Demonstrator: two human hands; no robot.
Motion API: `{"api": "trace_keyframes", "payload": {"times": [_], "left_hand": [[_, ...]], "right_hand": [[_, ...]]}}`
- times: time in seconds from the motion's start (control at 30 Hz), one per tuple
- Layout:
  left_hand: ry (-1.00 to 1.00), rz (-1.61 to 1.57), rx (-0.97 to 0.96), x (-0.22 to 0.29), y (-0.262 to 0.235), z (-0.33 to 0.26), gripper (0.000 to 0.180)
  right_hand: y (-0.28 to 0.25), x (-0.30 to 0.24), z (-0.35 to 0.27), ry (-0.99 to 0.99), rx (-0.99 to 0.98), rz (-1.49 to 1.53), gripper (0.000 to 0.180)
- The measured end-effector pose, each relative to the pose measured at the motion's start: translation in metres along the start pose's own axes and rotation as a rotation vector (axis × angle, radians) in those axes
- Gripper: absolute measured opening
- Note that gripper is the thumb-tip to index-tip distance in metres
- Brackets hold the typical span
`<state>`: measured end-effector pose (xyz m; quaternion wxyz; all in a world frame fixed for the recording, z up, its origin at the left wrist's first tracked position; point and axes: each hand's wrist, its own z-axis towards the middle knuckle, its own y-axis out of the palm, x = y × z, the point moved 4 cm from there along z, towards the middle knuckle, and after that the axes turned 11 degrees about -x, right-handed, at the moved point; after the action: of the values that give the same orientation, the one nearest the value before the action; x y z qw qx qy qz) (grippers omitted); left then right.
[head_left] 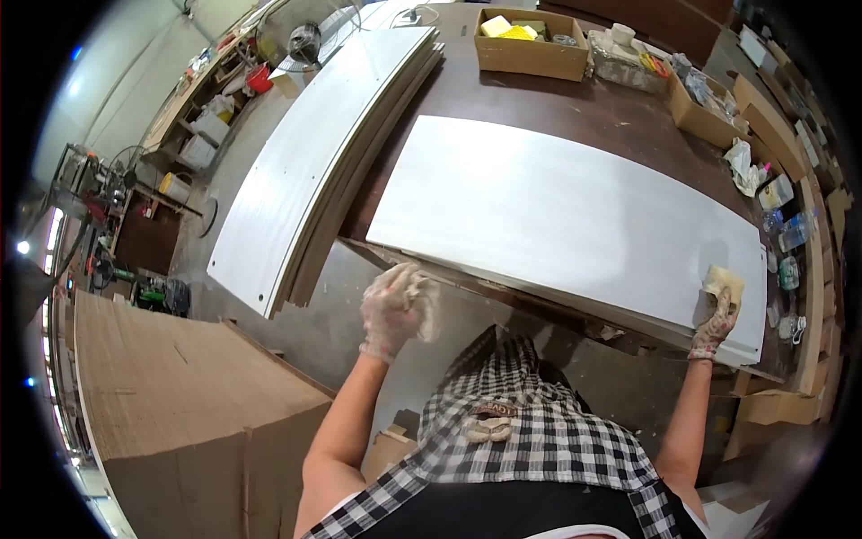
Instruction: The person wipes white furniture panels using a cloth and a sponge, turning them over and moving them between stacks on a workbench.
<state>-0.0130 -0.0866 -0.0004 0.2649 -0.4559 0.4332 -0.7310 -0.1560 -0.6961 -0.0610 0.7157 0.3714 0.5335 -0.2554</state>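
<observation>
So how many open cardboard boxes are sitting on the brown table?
2 that I can tell. One box sits at the far edge, with yellow things inside. The other box sits toward the far right corner. More may be hidden in the clutter along the table's right side.

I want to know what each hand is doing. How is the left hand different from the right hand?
The left hand is off the white board, at its near edge; the right hand reaches onto the board's right end. The left hand bunches a white cloth; the right hand presses a tan pad on the board. Both wear gloves.
</observation>
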Motion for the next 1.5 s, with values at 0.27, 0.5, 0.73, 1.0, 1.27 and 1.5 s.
{"api": "trace_keyframes", "payload": {"times": [0.27,0.5,0.73,1.0,1.27,1.5], "left_hand": [[-0.291,-0.207,0.131,-0.075,-0.032,0.046,0.029],[-0.373,0.007,-0.095,-0.049,-0.019,0.02,0.022],[-0.294,-0.116,-0.321,0.039,-0.027,-0.081,0.029],[0.044,0.134,0.032,0.061,-0.028,0.034,0.035],[-0.051,0.513,-0.211,0.083,0.036,0.077,0.034],[-0.047,0.454,-0.318,0.005,0.017,0.09,0.051]], "right_hand": [[0.049,-0.033,-0.045,-0.029,-0.038,-0.436,0.048],[0.021,-0.026,-0.041,-0.055,0.011,-0.289,0.047],[-0.018,-0.043,0.012,-0.154,0.045,-0.353,0.044],[-0.006,-0.048,-0.004,-0.06,-0.196,-0.143,0.053],[-0.009,-0.029,-0.178,0.087,-0.362,0.046,0.04],[0.035,-0.035,-0.206,0.292,-0.632,0.267,0.031]]}}
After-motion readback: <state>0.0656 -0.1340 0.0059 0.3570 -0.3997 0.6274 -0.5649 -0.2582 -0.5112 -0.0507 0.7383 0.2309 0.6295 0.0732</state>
